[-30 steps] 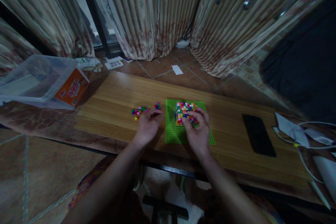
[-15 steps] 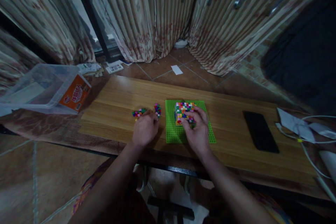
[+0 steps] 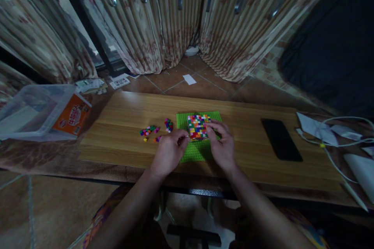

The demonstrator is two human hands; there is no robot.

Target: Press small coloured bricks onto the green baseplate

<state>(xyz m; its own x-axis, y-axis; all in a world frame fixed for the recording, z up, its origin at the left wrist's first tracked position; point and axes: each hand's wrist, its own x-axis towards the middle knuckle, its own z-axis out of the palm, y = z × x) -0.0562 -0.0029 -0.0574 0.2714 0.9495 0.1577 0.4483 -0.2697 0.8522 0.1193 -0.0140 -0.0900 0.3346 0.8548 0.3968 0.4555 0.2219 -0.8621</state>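
A block of many small multicoloured toy bricks [image 3: 198,126] stands on a green studded baseplate [image 3: 195,153]. My left hand [image 3: 170,151] is at the block's near left corner, thumb and forefinger pinched on a tiny pale toy brick that barely shows. At the block's right side is my right hand [image 3: 222,144], thumb and fingers apart, the fingertips touching or very near its edge. Left of the baseplate lie loose coloured bricks [image 3: 148,130], with another small cluster [image 3: 168,124] closer to the plate. A yellow brick [image 3: 145,139] sits apart, and more pieces are partly hidden behind my left hand.
A black phone [image 3: 282,140] lies on the wooden tabletop [image 3: 248,124] to the right, near white cables [image 3: 327,146] and papers. A clear plastic bin [image 3: 43,113] with an orange label stands at the left. Striped curtains [image 3: 175,27] hang beyond the table.
My left hand has moved right from the loose bricks to the block's corner. My right hand has drawn back from the block's top to its right side. The view has shifted slightly.
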